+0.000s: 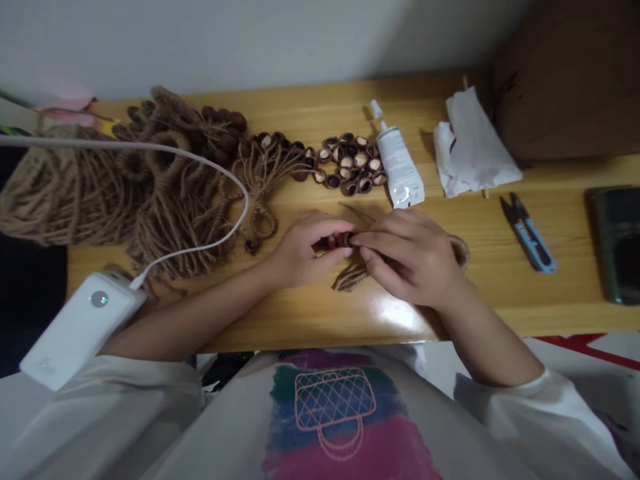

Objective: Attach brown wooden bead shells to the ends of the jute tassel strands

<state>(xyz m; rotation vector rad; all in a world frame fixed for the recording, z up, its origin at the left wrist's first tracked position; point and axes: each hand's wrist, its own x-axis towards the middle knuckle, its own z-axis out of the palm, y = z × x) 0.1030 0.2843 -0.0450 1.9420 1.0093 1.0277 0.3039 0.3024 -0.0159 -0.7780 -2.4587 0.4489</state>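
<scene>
My left hand (pixel 311 250) pinches a small dark brown piece (pixel 345 240), which looks like one of the nut shells, between thumb and fingertips. Closed fingertips of my right hand (pixel 413 257) meet at the right side of this piece; what they grip is hidden. Under the right hand lies a braided jute cord, its frayed end (pixel 350 277) and a loop (pixel 459 251) showing on either side. A thin pointed stick or needle (pixel 356 211) lies just behind the hands. Several halved brown shells with pale insides (pixel 353 162) form a cluster farther back.
A glue tube (pixel 403 167) stands beside the shells, with a crumpled white packet (pixel 473 147) farther right. Blue thread snips (pixel 529 233) and a dark phone-like object (pixel 616 243) lie right. Jute bundles (pixel 60 190) fill the left; a cable runs over them to a white power bank (pixel 83 330).
</scene>
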